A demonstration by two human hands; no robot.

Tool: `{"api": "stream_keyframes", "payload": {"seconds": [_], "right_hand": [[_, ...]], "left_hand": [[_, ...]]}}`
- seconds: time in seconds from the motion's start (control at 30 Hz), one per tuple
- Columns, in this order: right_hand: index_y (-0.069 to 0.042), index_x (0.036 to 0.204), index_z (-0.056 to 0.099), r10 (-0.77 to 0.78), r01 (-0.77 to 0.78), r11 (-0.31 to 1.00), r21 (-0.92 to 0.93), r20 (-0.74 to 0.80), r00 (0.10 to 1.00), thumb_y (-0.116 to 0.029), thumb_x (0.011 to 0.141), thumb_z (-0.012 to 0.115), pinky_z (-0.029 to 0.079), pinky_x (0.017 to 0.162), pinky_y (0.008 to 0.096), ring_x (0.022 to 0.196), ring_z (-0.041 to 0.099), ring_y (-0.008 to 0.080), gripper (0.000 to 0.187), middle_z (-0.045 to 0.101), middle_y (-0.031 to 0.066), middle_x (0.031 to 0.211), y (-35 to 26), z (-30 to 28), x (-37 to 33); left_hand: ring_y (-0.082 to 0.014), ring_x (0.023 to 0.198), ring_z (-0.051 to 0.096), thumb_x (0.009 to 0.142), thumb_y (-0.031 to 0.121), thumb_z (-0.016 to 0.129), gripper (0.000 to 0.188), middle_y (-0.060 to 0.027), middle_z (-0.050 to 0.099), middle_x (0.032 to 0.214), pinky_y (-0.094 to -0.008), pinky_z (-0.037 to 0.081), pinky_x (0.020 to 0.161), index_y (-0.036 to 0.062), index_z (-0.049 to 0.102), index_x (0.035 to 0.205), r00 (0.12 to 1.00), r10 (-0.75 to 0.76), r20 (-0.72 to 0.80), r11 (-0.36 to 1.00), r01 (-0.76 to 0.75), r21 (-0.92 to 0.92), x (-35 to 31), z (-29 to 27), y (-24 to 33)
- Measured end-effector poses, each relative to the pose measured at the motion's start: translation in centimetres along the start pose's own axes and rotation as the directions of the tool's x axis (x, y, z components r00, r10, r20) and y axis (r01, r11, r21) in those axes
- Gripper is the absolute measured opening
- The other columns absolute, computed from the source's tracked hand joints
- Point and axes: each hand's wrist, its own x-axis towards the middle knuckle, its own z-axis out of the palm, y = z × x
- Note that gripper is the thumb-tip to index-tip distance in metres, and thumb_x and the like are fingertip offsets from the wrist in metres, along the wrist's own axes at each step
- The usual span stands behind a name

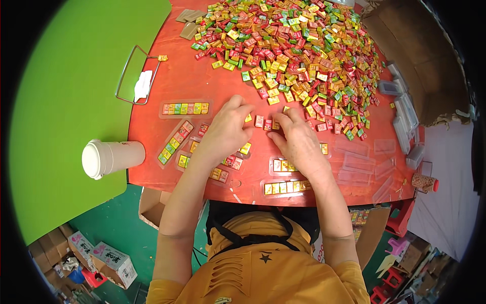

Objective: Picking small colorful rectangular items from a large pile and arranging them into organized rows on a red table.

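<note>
The small candy-coloured boxes at the centre of the work stand in a short row on the red tabletop, between the two hands; a couple are red, and an orange-yellow one sits at the row's end by the right fingertips; each looks very light and probably stiff, like thin printed card or plastic, with a smooth face that may slide easily and corners that could dent under a hard squeeze; the surest hold is likely a light pinch on two opposite narrow sides, leaving the broad faces free, and a row pressed from both ends might buckle if pushed too hard.

The left hand is just left of the row, its fingers bent inward, with a yellow box beside the fingertips; whether it is pinched I cannot tell; the right hand reaches in from the other side, thumb and forefinger a little apart about the end box, though how firmly they press it is not clear.

Below and left of the left hand lie filled clear trays, shallow and seemingly flexible, best lifted by the rim; another filled tray lies below the right hand, and empty clear trays are right of it; beyond both hands spreads a big loose pile of similar boxes; well left of the left hand rests a white cup on its side.
</note>
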Motion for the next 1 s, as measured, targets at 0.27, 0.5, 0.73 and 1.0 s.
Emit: {"api": "stream_keyframes", "payload": {"seconds": [0.27, 0.5, 0.73, 1.0], "right_hand": [[0.0, 0.129, 0.065, -0.093, 0.095, 0.995, 0.02, -0.079, 0.993, -0.008, 0.094, 0.071, 0.057, 0.091, 0.049, 0.105, 0.068, 0.0434, 0.036, 0.064, 0.0214, 0.123, 0.3, 1.6, 0.5], [-0.004, 0.129, 0.065, -0.118, 0.103, 0.988, -0.115, -0.132, 0.984, -0.003, 0.093, 0.067, 0.057, 0.087, 0.0496, 0.101, 0.069, 0.0419, 0.036, 0.068, 0.0189, 0.118, 0.8, 0.6, -0.5], [-0.004, 0.111, 0.072, -0.081, -0.076, 0.907, -0.414, -0.349, 0.934, -0.009, 0.094, 0.07, 0.054, 0.082, 0.047, 0.092, 0.067, 0.037, 0.017, 0.066, 0.0152, 0.101, 5.1, -1.8, -0.3], [-0.005, 0.107, 0.07, -0.026, -0.035, 0.988, -0.151, -0.382, 0.924, -0.007, 0.092, 0.072, 0.055, 0.079, 0.0477, 0.089, 0.069, 0.0366, 0.015, 0.068, 0.016, 0.1, 4.7, -1.3, -0.8]], "left_hand": [[-0.0337, 0.103, 0.064, 0.078, 0.006, 0.085, 0.043, -0.014, 0.061, 0.109, -0.0416, 0.054, 0.09, -0.0014, 0.073, 0.118, 0.999, -0.002, 0.044, 1.0, 0.001, 0.008, -0.1, 1.1, 0.7], [-0.0311, 0.102, 0.063, 0.075, 0.02, 0.09, 0.041, -0.0108, 0.06, 0.103, -0.0427, 0.054, 0.089, 0.0062, 0.079, 0.112, 0.993, 0.077, -0.084, 0.972, -0.056, 0.228, -0.1, 3.2, 1.0], [-0.0299, 0.103, 0.062, 0.077, 0.024, 0.089, 0.035, -0.0086, 0.059, 0.101, -0.0436, 0.053, 0.091, 0.011, 0.082, 0.109, 0.992, 0.048, -0.115, 0.963, -0.015, 0.269, -0.2, 3.6, 1.6], [-0.03, 0.104, 0.062, 0.079, 0.025, 0.087, 0.032, -0.0085, 0.06, 0.102, -0.0443, 0.051, 0.091, 0.0116, 0.083, 0.108, 0.991, 0.035, -0.133, 0.956, 0.006, 0.294, -0.2, 4.0, 2.2]]}}
